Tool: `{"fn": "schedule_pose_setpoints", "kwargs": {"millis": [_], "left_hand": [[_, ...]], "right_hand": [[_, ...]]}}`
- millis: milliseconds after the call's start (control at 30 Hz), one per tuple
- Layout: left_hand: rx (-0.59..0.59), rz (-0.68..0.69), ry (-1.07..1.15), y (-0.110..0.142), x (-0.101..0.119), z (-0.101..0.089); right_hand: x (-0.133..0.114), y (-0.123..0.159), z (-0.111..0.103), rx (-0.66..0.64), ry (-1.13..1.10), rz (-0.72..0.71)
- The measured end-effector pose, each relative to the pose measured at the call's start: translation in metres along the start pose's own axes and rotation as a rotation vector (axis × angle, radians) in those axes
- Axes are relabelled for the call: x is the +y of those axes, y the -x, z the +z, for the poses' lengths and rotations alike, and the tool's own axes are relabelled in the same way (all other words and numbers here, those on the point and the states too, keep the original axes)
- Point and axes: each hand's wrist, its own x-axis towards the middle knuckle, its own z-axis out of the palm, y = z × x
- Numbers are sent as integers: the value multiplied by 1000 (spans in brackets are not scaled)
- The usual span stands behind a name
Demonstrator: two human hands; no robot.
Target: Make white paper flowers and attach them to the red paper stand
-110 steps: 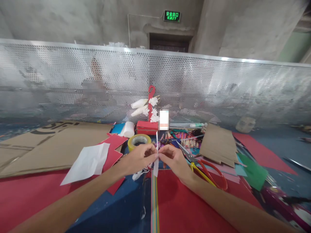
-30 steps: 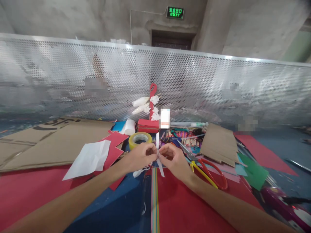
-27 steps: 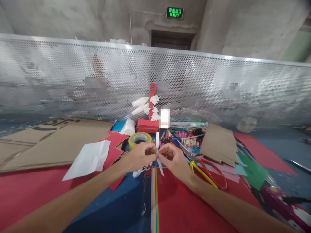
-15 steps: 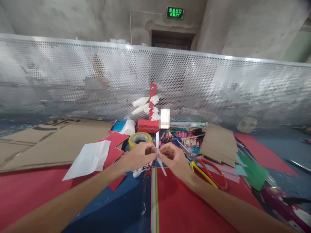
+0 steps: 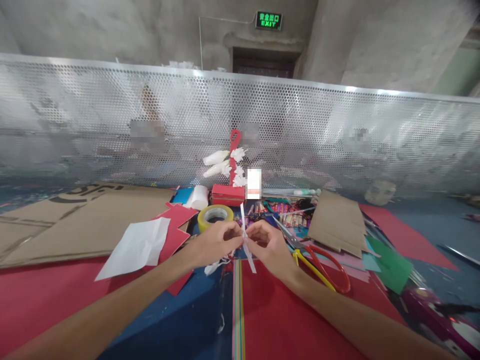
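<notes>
A narrow white paper strip point(image 5: 250, 258) is pinched between my two hands, one end sticking up and the other hanging down toward me. My left hand point(image 5: 218, 242) closes thumb and fingertips on it from the left. From the right, my right hand point(image 5: 268, 245) pinches the same spot, so the fingertips hide the strip's middle. Just beyond stands a red box point(image 5: 228, 195) with a looped red upright point(image 5: 233, 150) bearing white flower shapes point(image 5: 238, 156). A roll of yellow tape point(image 5: 215, 216) lies behind my left hand. Open scissors point(image 5: 311, 252) with red and yellow handles lie beside my right hand.
Cardboard sheets point(image 5: 90, 220), white paper point(image 5: 135, 245) and red card point(image 5: 292, 315) cover much of the blue table point(image 5: 176, 325). Brown card point(image 5: 337, 222), green paper point(image 5: 392, 262) and a purple device point(image 5: 435, 320) lie right. A perforated metal panel point(image 5: 307, 125) closes the back.
The upper end of the white strip has shifted slightly and leans a little more to the left. Both hands keep nearly the same place and pinch.
</notes>
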Motion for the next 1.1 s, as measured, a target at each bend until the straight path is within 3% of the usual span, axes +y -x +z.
{"fn": "schedule_pose_setpoints", "kwargs": {"millis": [1100], "left_hand": [[36,11,-23,-2,-3,0]], "right_hand": [[3,2,0,0,-27,9]]}}
